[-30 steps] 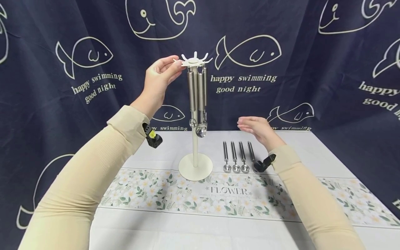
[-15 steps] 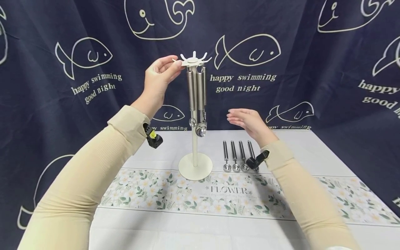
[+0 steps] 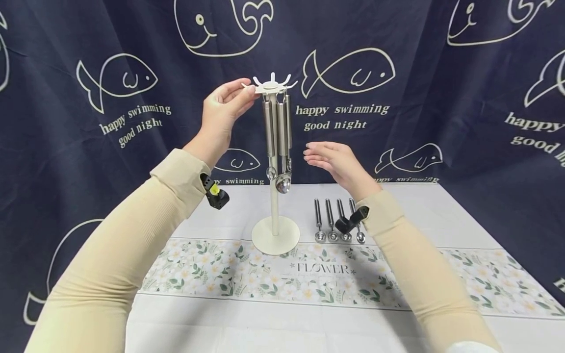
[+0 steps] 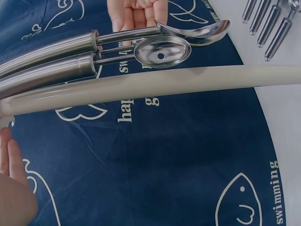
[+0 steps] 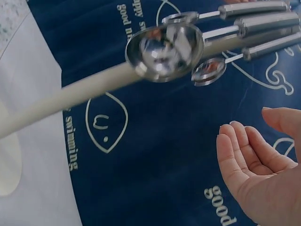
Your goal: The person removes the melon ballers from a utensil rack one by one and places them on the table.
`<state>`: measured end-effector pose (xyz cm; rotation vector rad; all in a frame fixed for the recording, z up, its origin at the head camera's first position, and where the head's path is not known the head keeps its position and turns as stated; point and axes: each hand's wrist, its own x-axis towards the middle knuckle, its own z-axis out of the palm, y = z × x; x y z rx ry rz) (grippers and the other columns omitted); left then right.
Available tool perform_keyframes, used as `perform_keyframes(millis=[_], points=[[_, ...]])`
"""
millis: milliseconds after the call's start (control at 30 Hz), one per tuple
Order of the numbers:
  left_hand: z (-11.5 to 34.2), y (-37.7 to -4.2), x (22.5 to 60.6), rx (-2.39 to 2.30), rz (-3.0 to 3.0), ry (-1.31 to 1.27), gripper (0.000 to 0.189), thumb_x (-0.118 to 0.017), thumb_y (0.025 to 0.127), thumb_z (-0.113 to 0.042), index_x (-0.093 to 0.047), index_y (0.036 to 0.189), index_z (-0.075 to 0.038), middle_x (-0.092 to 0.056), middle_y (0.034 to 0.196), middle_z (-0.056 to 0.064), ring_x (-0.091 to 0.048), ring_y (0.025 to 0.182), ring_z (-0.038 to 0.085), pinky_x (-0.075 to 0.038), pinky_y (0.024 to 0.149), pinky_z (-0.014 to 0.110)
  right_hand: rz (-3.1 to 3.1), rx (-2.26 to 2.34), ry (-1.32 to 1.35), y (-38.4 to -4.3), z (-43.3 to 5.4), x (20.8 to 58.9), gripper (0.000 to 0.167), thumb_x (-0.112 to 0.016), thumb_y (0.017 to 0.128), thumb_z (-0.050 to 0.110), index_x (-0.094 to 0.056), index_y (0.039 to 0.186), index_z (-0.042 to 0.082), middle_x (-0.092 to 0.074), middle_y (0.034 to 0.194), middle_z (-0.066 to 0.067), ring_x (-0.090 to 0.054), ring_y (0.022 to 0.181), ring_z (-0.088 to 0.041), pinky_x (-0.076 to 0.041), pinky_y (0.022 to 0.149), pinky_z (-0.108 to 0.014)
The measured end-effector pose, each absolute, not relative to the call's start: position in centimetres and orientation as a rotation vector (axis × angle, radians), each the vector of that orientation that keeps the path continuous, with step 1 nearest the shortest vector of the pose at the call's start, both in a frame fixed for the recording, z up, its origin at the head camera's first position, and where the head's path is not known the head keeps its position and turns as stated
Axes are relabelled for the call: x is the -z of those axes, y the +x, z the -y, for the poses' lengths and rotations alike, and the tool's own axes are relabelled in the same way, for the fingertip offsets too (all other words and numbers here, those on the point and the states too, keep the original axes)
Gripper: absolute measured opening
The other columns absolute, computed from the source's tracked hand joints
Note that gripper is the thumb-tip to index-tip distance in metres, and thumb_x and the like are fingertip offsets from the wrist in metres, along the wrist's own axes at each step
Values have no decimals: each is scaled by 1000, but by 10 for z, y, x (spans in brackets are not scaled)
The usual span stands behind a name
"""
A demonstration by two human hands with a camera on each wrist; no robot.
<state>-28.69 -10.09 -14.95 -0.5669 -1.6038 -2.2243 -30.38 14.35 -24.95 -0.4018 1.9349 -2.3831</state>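
A cream utensil stand (image 3: 275, 211) rises from a round base, with a ring of hooks at its top. My left hand (image 3: 222, 110) pinches the rim of that hook ring between thumb and fingers. Three steel-handled utensils hang from the hooks: a scoop with a large round bowl (image 5: 167, 49), one with an oval bowl with a small hole (image 4: 162, 52), and one with a smaller bowl (image 5: 209, 71). My right hand (image 3: 337, 164) is raised to the right of the hanging utensils, apart from them, fingers extended and slightly bent, holding nothing.
Several small steel scoops (image 3: 320, 236) lie in a row on the white table (image 3: 198, 318), right of the stand, partly behind the right wrist camera (image 3: 350, 220). A flower-printed band (image 3: 247, 279) crosses the tablecloth. A dark blue fish-print curtain (image 3: 176, 29) hangs behind.
My right hand has moved left and upward, closer to the hanging utensils. The left hand keeps its hold on the hook ring.
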Motion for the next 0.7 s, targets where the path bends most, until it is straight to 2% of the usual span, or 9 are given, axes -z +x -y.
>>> perform_keyframes(millis=[133,267,367,500,600,700], points=[[101,-286,148,2249,1608,-560,23,-69,87,0,-63,109,1,-70,92,5,-71,88,14,-51,102,32,-1916,2384,-442,-302,-133,241,36,-62,95,11,-56,124,-8,-70,98,-10,-69,90,-19,-57,90,-28],[103,-286,146,2297,1608,-545,32,-67,88,1,-58,118,7,-70,93,6,-70,87,14,-47,107,36,-1936,2356,-512,-301,-124,235,37,-62,95,12,-56,126,-8,-69,99,-9,-68,92,-19,-57,92,-28],[103,-286,145,2314,1608,-539,36,-67,87,2,-56,121,9,-70,93,6,-70,86,14,-49,104,34,-1933,2341,-559,-299,-119,230,40,-60,96,9,-52,131,-9,-68,102,-8,-68,94,-18,-55,95,-29],[104,-287,145,2312,1613,-531,36,-68,86,3,-58,120,9,-70,92,7,-71,86,15,-53,99,31,-1882,2358,-576,-296,-114,226,43,-58,96,4,-48,136,-8,-66,112,-10,-67,95,-14,-51,101,-30],[103,-286,144,2305,1616,-529,37,-69,86,3,-57,121,10,-70,91,6,-71,86,15,-52,101,32,-1868,2367,-605,-294,-111,224,44,-58,95,1,-47,137,-8,-65,121,-12,-67,97,-12,-49,104,-31],[102,-286,144,2302,1614,-528,36,-69,86,3,-58,119,9,-70,90,6,-71,88,17,-50,103,35,-1878,2391,-644,-293,-108,223,41,-57,95,-1,-49,135,-8,-64,123,-14,-68,97,-13,-50,103,-33]])
